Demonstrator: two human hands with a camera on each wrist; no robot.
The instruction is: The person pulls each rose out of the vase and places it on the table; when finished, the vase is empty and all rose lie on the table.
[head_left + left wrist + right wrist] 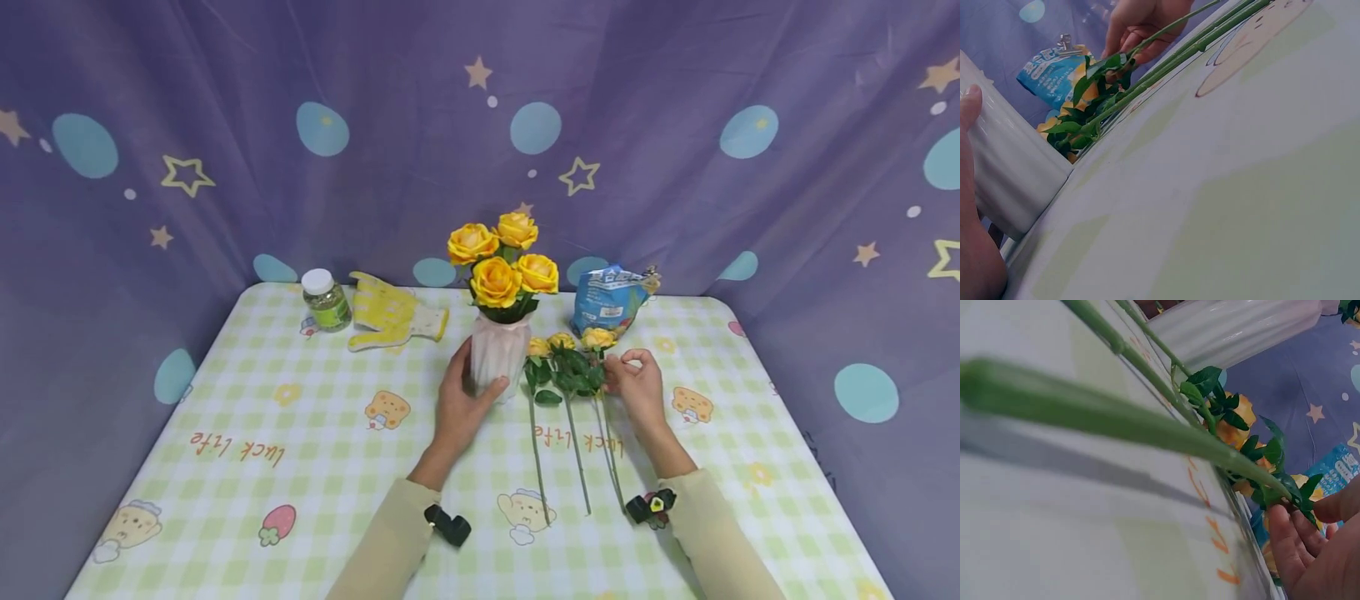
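Note:
A white ribbed vase (500,350) stands upright and holds several yellow artificial roses (496,282). My left hand (459,408) grips it low on its left side, with the thumb across the front. To its right, other long-stemmed yellow roses (561,340) lie on the table with their heads away from me. At the rightmost one, my right hand (637,385) pinches the rose (598,337) by its stem just below the bloom. In the right wrist view, that rose's green stem (1104,419) slants above the tabletop and casts a shadow.
Behind the loose roses stands a blue bag (609,300) closed with a clip. At the back left are a white-lidded jar (327,302) and a yellow and white glove (393,312). Everything rests on a table with a green checked cloth (315,500), and a purple curtain (405,100) hangs behind.

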